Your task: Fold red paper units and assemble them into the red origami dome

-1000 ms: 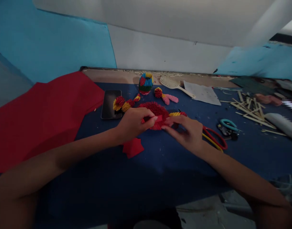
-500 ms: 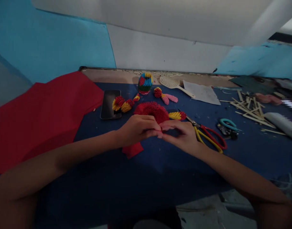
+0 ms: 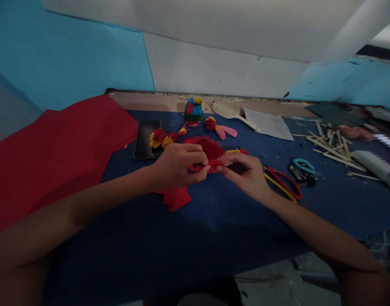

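Dark blue tabletop (image 3: 214,229) under both hands (image 3: 180,166) (image 3: 247,172), blue-and-white wall (image 3: 214,68) behind.

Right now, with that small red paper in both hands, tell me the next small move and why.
I'd probably press the small red paper flatter along its length: the left hand and right hand pinch its opposite ends, and it shows as a narrow strip, seemingly folded, though the hands partly hide it.
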`<state>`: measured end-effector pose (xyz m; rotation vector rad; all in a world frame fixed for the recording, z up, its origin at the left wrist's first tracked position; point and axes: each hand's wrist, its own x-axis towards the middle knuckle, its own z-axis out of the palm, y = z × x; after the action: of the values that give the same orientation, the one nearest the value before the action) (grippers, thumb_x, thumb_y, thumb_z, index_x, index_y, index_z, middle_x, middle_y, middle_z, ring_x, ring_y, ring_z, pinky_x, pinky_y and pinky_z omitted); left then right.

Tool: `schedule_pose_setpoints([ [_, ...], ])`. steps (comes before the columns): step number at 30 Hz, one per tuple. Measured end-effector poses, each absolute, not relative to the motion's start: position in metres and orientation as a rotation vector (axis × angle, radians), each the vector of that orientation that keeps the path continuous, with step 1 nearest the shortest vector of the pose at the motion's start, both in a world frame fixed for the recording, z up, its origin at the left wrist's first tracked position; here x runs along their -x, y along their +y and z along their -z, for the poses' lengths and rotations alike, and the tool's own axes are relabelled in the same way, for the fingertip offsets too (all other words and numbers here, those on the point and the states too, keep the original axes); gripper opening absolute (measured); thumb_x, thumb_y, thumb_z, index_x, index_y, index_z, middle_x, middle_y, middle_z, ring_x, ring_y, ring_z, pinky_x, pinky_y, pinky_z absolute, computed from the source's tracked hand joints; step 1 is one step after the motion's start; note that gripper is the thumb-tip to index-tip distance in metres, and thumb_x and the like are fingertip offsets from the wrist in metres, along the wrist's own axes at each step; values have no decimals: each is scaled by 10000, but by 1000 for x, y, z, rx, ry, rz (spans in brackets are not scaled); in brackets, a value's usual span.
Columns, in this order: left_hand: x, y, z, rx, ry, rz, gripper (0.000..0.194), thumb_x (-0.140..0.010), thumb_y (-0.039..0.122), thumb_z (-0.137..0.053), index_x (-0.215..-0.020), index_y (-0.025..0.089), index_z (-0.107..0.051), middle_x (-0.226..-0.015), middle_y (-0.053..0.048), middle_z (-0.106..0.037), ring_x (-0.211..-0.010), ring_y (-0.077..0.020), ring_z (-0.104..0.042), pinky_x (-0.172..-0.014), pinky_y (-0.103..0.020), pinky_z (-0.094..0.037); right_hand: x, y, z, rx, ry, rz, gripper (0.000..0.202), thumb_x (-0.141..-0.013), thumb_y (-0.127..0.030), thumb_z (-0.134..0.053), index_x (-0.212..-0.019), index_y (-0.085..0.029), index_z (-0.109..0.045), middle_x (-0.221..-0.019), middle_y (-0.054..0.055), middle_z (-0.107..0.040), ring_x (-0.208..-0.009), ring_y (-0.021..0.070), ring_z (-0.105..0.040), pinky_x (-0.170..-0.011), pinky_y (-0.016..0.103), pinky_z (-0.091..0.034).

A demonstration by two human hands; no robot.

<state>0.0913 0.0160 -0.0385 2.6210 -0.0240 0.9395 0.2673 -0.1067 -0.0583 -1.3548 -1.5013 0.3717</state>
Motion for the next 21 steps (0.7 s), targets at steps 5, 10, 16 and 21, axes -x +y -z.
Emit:
schedule_pose_setpoints([
  [5, -91, 16, 36, -2676, 85, -871, 157, -795, 222, -544, -684, 158, -634, -675, -9, -653, -573, -89, -560, -549, -206, -398, -265, -107, 57, 1357, -1524, -325, 46, -827, -179, -663, -838, -189, -706, -691, -7, -730, -605, 108, -677, -559, 205, -545],
  [10, -92, 16, 38, -2657, 270, -707, 162, -785, 258, -572, -780, 156, -697, -744, -19, -704, -647, -119, -620, -605, -221, -425, -265, -109, 54, 1337, -1622, -373, 71, -833, -166, -654, -827, -181, -723, -718, 2, -748, -601, 103, -687, -562, 190, -538],
  [16, -95, 14, 41, -2488, 274, -512, 172, -771, 189, -568, -759, 141, -733, -670, -16, -710, -583, -100, -597, -574, -207, -403, -268, -109, 53, 1351, -1742, -249, 82, -836, -181, -658, -859, -199, -735, -774, 14, -764, -654, 118, -706, -591, 204, -540],
  [21, -97, 11, 43, -2324, 255, -480, 181, -777, 186, -564, -753, 118, -731, -665, -23, -710, -593, -93, -596, -577, -195, -400, -267, -110, 55, 1358, -1814, 16, 89, -826, -148, -669, -872, -206, -719, -795, 16, -766, -679, 125, -718, -615, 208, -556],
])
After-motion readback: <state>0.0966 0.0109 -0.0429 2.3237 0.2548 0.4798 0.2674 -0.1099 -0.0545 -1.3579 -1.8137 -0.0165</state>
